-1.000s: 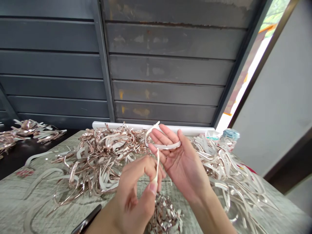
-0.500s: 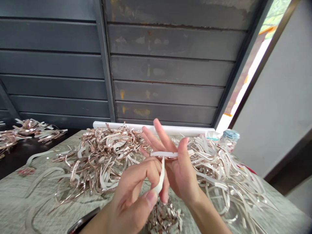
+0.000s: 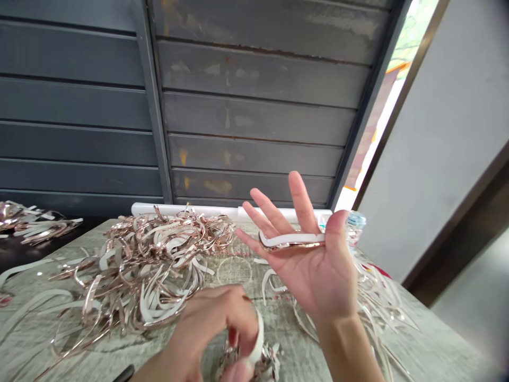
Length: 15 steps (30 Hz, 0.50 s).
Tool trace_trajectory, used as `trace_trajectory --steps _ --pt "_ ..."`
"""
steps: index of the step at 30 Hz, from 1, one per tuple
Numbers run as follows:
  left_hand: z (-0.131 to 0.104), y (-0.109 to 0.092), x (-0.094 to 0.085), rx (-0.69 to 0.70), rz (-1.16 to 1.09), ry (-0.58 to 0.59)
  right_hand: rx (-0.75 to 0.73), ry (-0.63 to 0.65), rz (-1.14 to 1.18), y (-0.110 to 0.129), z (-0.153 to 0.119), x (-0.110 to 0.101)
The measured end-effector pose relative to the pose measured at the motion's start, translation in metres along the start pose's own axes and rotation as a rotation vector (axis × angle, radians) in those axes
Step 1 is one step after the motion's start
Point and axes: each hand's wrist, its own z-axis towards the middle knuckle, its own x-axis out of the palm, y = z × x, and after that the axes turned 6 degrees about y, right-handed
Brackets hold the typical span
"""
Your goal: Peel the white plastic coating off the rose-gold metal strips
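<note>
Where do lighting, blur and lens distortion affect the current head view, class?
Head view: daylight washes out the opening at right; shiny strips show small glints; the left hand looks softly blurred, the right palm crisper; the slatted panels lean, probably from camera tilt and a wide lens; the far upper-right corner darkens.
</note>
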Motion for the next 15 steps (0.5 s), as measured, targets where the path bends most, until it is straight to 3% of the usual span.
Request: trace_trajectory --steps 4,7,10,12,15 --pt "0.005 0.010 -0.004 -0.088 0.445 0.197 -0.010 -0.056 -0.270 0.016 -0.003 -0.009" --pt "-0.001 0.036 0.001 -0.192 0.721 0.436 -0.039 -0.307 -0.714 0.031 -0.007 -0.033" --pt "-0.018 0.072 0.015 -0.369 0.741 0.749 0.041 -0.592 -1.230 0.042 -0.011 -0.077" --pt "-0.034 0.096 0.024 -0.421 0.683 0.774 0.341 -0.654 -1.485 0.043 -0.014 -0.110" --pt "-0.062 0.130 0.032 -0.323 0.569 0.669 0.537 -0.679 -1.546 0.034 -0.017 -0.152"
